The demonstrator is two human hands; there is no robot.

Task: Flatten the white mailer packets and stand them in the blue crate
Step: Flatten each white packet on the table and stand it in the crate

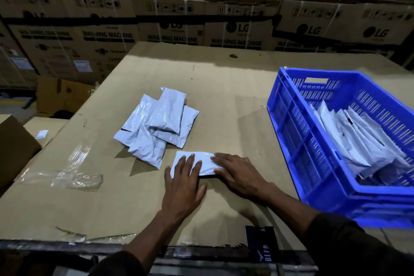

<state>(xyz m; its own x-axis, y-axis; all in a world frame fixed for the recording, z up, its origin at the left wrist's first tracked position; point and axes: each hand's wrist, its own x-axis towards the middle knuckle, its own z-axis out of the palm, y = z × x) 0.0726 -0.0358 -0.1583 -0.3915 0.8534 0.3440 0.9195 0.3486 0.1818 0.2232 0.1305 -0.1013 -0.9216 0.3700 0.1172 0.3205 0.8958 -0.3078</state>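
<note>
Both your hands lie flat, fingers straight and spread, on one white mailer packet (202, 162) that sits on the cardboard sheet (224, 87) toward its near edge. Your left hand (183, 182) presses the packet's left end, its fingertips on the white film and its palm on the cardboard. Your right hand (238, 172) covers the packet's right end, fingers pointing left across it. Neither hand curls round the packet; both press down on it.

Just beyond that packet, nearer the middle of the sheet, a loose pile of white mailer packets (160, 122) lies overlapped, puffy rather than flat. I make it five or six, though the overlap leaves the count unsure.

The blue crate (291, 123) stands at the right edge of the sheet, well apart from the pile. More white packets (358, 139) stand on edge inside it, leaning in a row toward the crate's far left wall.

Strips of clear tape (65, 177) cling to the sheet near its left edge. Stacked washing machine cartons (237, 36) fill the background behind the far edge.
</note>
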